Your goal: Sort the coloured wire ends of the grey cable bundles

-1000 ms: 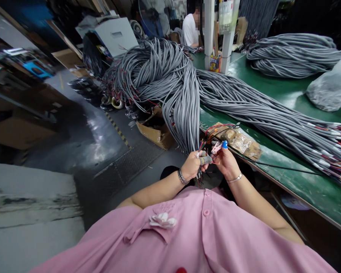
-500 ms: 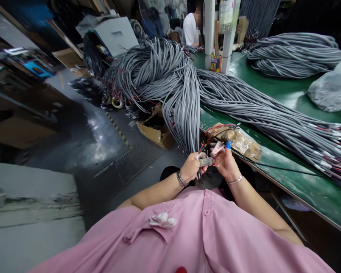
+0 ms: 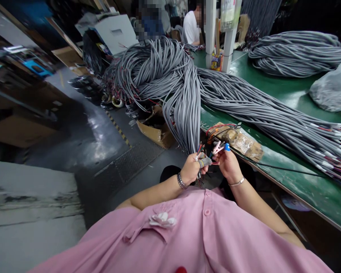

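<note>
Cable wires (image 3: 200, 148), head view: loose coloured ends stuck up out of L hand (image 3: 191, 168), at the lower end of the hanging grey cable bundle (image 3: 187, 121), just off the edge of the green table (image 3: 290, 189). L hand was closed round them, grey finger cover (image 3: 205, 162) on one digit; a few red ends poked twd R hand. R hand (image 3: 229, 165) was part curled, thumb w/ blue tip cover (image 3: 227, 146), pinching a pink V-shaped piece (image 3: 216, 148); clip or tool, couldn't tell.

Step in hand, prob.: handling indiv. wires. Next move, imo, called for a steady L grip and R fingertips parting one wire w/o snagging the rest.

Diff vs 0.5 s earlier: pink piece went from broad blur to clear open V; blue tip sat slightly lower; L hand approx same spot.
</note>
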Motion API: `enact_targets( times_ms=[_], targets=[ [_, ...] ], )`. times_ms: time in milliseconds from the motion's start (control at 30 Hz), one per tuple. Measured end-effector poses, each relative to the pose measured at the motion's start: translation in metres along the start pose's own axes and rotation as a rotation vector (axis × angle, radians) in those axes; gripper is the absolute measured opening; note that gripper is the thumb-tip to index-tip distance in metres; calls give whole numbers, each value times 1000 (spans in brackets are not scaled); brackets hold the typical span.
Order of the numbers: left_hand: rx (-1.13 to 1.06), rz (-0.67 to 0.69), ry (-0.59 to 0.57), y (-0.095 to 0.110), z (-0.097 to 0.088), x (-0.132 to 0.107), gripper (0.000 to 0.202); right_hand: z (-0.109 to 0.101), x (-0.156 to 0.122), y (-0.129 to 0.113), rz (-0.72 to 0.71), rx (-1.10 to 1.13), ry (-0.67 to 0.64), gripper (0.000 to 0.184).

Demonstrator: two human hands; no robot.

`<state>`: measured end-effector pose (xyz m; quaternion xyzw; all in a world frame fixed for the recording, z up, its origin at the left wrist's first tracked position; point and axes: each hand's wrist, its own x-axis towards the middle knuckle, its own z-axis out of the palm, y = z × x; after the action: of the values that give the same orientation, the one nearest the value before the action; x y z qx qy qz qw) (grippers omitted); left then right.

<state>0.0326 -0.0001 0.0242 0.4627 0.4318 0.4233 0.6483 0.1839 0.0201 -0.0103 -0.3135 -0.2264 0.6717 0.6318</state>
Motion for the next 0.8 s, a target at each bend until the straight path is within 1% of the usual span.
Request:
enact_targets(
  times_ms=[67,100,133,233,300,400,533,600,667,800],
  targets=[
    [5,-3,-11,0,1,1,31,-1,2,3,-61,-21,16,40],
    [6,-7,-13,0,1,2,31,-1,3,5,-64,-14,15,40],
    [5,-12,-12,-1,2,3,31,-2,4,6,-43,6,7,39],
    [-5,-21,-7,-2,3,4,31,-2,9,8,87,100,-34,39],
    [-3,-20,-6,-2,4,4,31,0,11,7,148,162,-56,38],
    [14,-30,2,-2,5,5,32,3,13,5,160,217,-46,35],
    [28,-45,23,-6,4,8,31,5,14,5,152,231,10,30],
    [35,-45,27,-8,4,9,31,5,13,5,155,236,16,29],
    [44,-40,20,-10,3,8,31,5,12,5,159,238,5,32],
    [52,-19,0,-10,0,4,29,2,9,4,173,219,-22,45]
  ],
)
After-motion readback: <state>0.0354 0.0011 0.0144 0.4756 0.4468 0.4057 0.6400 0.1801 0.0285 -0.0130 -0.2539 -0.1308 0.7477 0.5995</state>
